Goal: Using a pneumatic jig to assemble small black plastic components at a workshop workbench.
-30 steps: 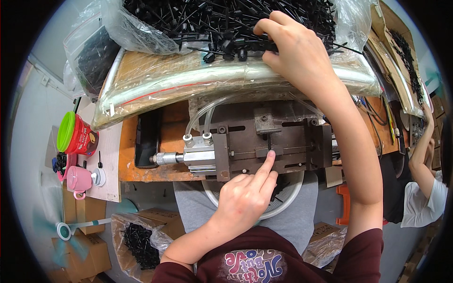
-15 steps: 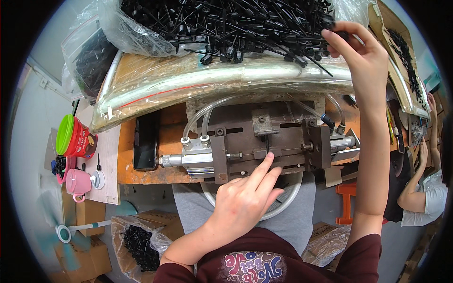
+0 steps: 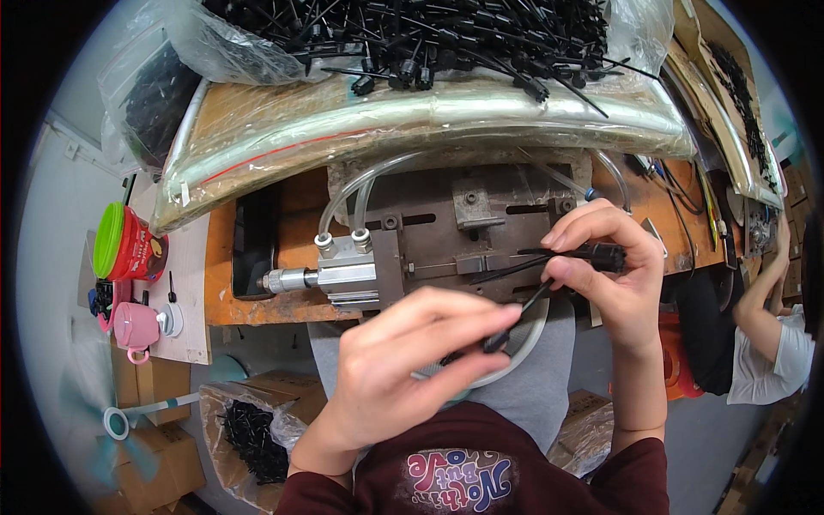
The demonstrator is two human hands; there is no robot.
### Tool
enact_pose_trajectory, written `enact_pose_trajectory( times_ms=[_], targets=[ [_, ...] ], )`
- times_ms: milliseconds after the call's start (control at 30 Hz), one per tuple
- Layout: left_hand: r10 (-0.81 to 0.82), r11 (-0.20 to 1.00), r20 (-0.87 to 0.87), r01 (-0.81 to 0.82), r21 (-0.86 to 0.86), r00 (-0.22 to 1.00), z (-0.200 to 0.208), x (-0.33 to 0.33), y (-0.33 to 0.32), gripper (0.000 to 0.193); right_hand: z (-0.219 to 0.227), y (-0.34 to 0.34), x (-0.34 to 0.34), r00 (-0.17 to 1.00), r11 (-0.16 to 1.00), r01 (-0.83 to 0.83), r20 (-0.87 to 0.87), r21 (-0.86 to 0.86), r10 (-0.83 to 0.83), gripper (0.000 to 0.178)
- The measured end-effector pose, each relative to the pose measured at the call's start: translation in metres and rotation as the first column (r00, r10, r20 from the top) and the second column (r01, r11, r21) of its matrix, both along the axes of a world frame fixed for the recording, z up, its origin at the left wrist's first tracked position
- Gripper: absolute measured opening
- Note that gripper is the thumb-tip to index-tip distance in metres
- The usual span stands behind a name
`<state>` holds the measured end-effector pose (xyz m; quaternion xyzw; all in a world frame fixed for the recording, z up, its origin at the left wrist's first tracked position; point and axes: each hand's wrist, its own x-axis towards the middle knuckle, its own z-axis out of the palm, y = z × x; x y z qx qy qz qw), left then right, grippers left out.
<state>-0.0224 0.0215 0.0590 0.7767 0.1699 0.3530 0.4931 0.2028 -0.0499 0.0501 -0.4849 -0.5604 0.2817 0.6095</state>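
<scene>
Black thin-stemmed parts (image 3: pixel 608 257), splayed, held midair

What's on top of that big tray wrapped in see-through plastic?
On the tray sits a heap of black thin-stemmed parts, with crumpled clear plastic on both sides. Whatever lies beneath the heap is covered and can't be seen.

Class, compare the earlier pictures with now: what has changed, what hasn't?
The right hand moved down from the black pile with stemmed black parts. The left hand drew back from the metal fixture and now holds a black piece. Pink cup and red bucket stayed.
</scene>
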Motion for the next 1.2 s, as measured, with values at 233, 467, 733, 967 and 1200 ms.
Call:
enact_pose_trajectory(
  times_ms=[233,467,733,967,1200],
  targets=[
    [0.267,0.903,-0.138,-0.198,0.381,0.954,-0.046,0.005,-0.026,0.032,0.000,-0.016,-0.007,0.910,0.914,0.385,0.111,0.131,-0.399,0.021],
    [0.394,0.688,-0.215,-0.132,0.714,0.894,-0.060,0.022,-0.020,0.029,-0.006,-0.029,-0.016,0.626,0.814,0.421,0.521,0.400,-0.580,0.026],
    [0.376,0.708,-0.288,-0.072,0.703,0.881,-0.051,0.024,-0.016,0.028,-0.013,-0.038,-0.023,0.473,0.842,0.275,0.697,0.464,-0.539,0.035],
    [0.128,0.943,-0.132,-0.079,0.323,0.983,-0.040,0.019,-0.017,0.042,-0.026,-0.035,-0.030,0.311,0.831,0.158,0.772,0.533,-0.555,0.034],
    [0.110,0.955,-0.046,-0.092,0.282,0.993,-0.031,0.007,-0.029,0.044,-0.028,-0.028,-0.037,0.320,0.834,0.110,0.776,0.540,-0.544,0.037]
  ],
)
